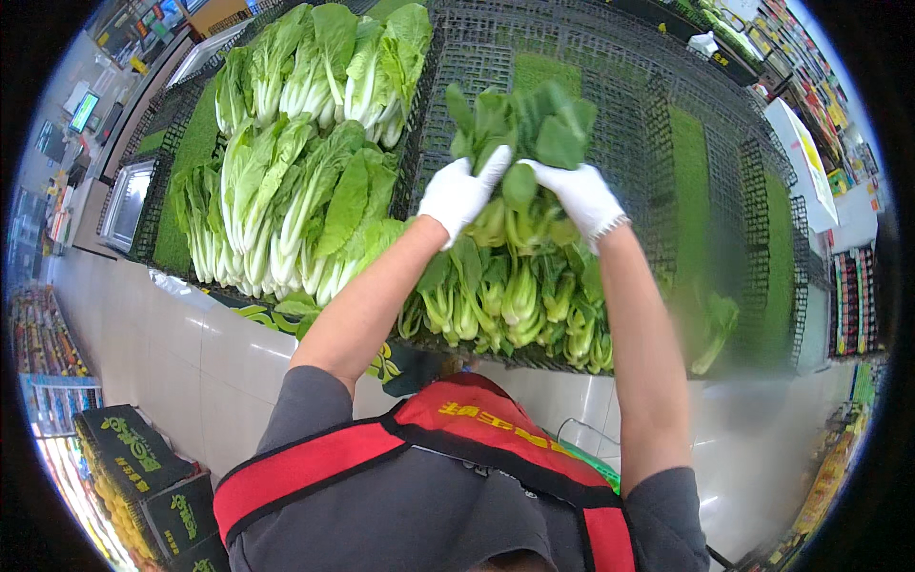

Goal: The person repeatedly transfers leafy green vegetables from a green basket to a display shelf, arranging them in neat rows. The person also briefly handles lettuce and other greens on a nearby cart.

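Note:
My left hand (465, 187), in a white glove, is closed on the left side of a bunch of bok choy (520, 196). On the bunch's right side lies my right hand (577, 194), gloved in white too, its fingers against the leaves. The bunch has dark leaves pointing away from me and pale green stems towards me. Just below it, a row of more bok choy (522, 300) lies along the near edge of the black mesh display. Left of my hands, rows of long leafy greens with white stems (286, 207) lie in a neighbouring section.
Black mesh racks (615, 136) and green turf mats (690, 193) spread beyond and right of my hands. One loose leafy green (717, 330) lies near the right front edge. A metal tray (130, 204) stands at the far left. Printed dark boxes (136, 450) stand at lower left.

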The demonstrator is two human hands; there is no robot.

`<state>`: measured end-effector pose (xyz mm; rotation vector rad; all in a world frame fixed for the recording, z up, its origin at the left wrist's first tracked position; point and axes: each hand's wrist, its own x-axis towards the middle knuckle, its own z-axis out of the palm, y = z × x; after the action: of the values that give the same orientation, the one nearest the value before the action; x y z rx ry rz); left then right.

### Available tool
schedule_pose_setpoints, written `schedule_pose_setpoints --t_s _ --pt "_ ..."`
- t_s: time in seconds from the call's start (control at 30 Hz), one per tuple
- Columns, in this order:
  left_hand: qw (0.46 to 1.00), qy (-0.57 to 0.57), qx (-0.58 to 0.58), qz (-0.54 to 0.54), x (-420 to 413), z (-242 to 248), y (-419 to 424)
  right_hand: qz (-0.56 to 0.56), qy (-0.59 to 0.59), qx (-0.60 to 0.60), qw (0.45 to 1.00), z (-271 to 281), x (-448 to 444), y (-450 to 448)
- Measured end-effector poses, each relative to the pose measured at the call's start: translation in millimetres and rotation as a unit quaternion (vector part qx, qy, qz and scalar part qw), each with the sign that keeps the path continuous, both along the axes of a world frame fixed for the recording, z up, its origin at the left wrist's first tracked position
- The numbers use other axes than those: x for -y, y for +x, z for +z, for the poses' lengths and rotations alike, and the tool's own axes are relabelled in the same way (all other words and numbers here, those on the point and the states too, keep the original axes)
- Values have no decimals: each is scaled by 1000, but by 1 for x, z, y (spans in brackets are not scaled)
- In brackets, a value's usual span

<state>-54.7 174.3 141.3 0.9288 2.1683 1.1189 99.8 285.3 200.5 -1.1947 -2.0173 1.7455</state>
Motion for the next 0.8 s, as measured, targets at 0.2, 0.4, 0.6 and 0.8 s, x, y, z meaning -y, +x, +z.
schedule_pose_setpoints --t_s 0.2,0.4,0.6,0.8 --pt "973 -187 63 122 -13 -117 -100 19 -132 181 974 -161 -54 -89" --pt "987 -118 102 38 -15 -101 -78 -70 -236 124 961 -144 -89 -47" --pt "946 -279 -133 -96 -16 -95 -57 36 -55 136 988 -121 -42 -32" --pt "962 -247 -112 9 -27 -107 -57 -107 8 34 994 -166 -43 -62"
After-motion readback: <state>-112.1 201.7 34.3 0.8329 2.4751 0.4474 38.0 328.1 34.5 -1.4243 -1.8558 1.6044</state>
